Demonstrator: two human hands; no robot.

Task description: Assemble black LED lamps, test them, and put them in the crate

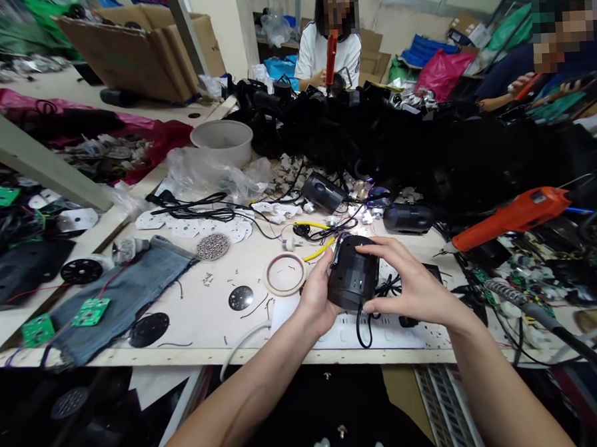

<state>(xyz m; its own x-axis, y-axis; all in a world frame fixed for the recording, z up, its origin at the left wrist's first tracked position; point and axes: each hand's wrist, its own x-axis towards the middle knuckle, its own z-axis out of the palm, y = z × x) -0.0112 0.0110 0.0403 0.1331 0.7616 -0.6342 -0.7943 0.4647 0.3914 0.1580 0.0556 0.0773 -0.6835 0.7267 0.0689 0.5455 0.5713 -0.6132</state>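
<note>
Although the counter [193, 316] is crowded, the zone about the tape roll [268, 278] reads clearly. A large heap of black parts [398, 131] lies beyond the roll and to its right. A piece of denim [132, 289] lies to the roll's left; a white power strip [392, 336] lies to its near right. An orange power driver [513, 219] rests well to the roll's right.

Both hands are engaged. The left hand [318, 299] grasps a black housing [350, 274] from the side nearest the roll; the right hand [412, 287] spans the opposite side, fingers on the upper part, thumb at the lower edge. The housing sits just right of the roll, tilted, seemingly above the strip.

In my judgement, the left hand should bear the weight while the right turns lightly, keeping the black cord [367, 343] below from snagging. The pile of small metal pieces [212, 247] and the loose screws [208, 279], left of the roll, warrant clearance from the forearm.
</note>
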